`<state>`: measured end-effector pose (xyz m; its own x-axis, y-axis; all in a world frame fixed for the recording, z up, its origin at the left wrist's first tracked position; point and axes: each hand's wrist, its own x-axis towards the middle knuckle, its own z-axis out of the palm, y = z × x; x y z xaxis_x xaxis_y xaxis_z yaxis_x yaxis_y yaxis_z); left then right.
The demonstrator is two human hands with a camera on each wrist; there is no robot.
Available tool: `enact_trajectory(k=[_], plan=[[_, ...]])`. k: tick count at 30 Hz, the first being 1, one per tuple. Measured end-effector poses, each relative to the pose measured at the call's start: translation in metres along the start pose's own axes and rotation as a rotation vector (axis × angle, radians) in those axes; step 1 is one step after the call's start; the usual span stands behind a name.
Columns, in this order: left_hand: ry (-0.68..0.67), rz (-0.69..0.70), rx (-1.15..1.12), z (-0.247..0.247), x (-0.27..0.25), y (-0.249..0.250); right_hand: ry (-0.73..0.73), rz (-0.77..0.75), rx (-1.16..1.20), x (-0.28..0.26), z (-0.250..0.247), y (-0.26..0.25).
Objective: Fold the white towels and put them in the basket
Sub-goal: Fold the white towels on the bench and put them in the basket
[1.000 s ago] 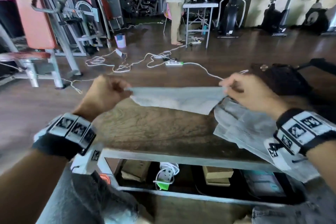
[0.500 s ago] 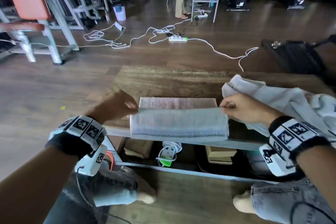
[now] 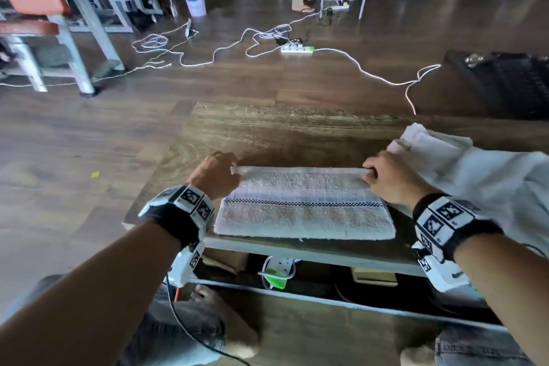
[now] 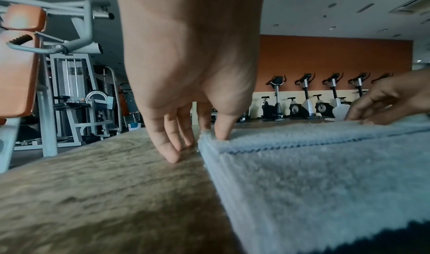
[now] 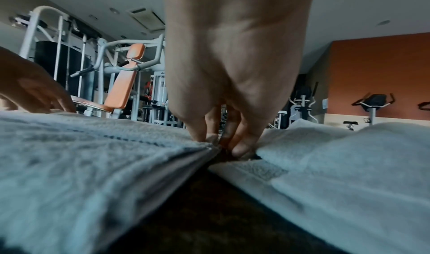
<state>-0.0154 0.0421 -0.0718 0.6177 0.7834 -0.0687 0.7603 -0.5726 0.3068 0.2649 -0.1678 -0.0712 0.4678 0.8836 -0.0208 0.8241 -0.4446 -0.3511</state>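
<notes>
A: Stage shown? The folded white towel (image 3: 303, 205) lies flat on the wooden table (image 3: 267, 131), along its near edge. The left hand (image 3: 215, 177) pinches the far left corner, thumb on top, the other fingers curled beside it against the tabletop. The right hand (image 3: 389, 177) pinches the far right corner between thumb and fingers

B: Done, and left? By the doubled layers in the right wrist view, one fold looks complete; further folds probably remain. A heap of unfolded white towels (image 3: 475, 169) lies just beside the right hand, untouched. No basket can be identified in any view, so nothing appears stowed

A: Legible writing? None. The black-and-white wristbands (image 3: 190, 205) carry square coded markers, not text; the towel bears only a dark checked stripe (image 3: 303, 203)
</notes>
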Motion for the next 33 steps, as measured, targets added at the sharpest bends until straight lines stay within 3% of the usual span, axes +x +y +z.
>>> enact_trajectory(k=[4, 7, 10, 12, 14, 16, 20, 22, 28, 33], plan=[[0.018, 0.056, 0.032, -0.005, 0.005, -0.001, -0.069, 0.012, -0.045, 0.007, -0.011, -0.005], [0.099, 0.076, -0.043, -0.025, 0.008, 0.009, -0.011, 0.036, -0.037, 0.014, -0.028, -0.009], [0.317, 0.081, -0.171, -0.050, 0.002, 0.021, 0.223, 0.027, 0.137, 0.011, -0.045, -0.016], [0.476, 0.130, -0.277, -0.061, -0.010, 0.024, 0.425, -0.058, 0.188, 0.002, -0.055, -0.018], [0.541, 0.142, -0.336, -0.064, -0.030, 0.026, 0.531, -0.134, 0.224, -0.014, -0.059, -0.017], [0.460, 0.114, -0.294, -0.055, -0.051, 0.021, 0.474, -0.181, 0.209, -0.033, -0.053, -0.010], [0.020, 0.006, -0.140, -0.019, -0.080, 0.004, 0.044, -0.141, 0.084, -0.069, -0.032, 0.005], [-0.013, -0.003, -0.113, -0.007, -0.086, 0.009, -0.069, -0.086, 0.095, -0.075, -0.028, 0.004], [-0.036, 0.158, 0.026, 0.010, -0.081, 0.046, 0.014, -0.128, 0.104, -0.072, -0.010, 0.000], [-0.027, 0.205, 0.095, 0.006, -0.070, 0.057, 0.018, -0.161, 0.031, -0.065, 0.004, 0.007]])
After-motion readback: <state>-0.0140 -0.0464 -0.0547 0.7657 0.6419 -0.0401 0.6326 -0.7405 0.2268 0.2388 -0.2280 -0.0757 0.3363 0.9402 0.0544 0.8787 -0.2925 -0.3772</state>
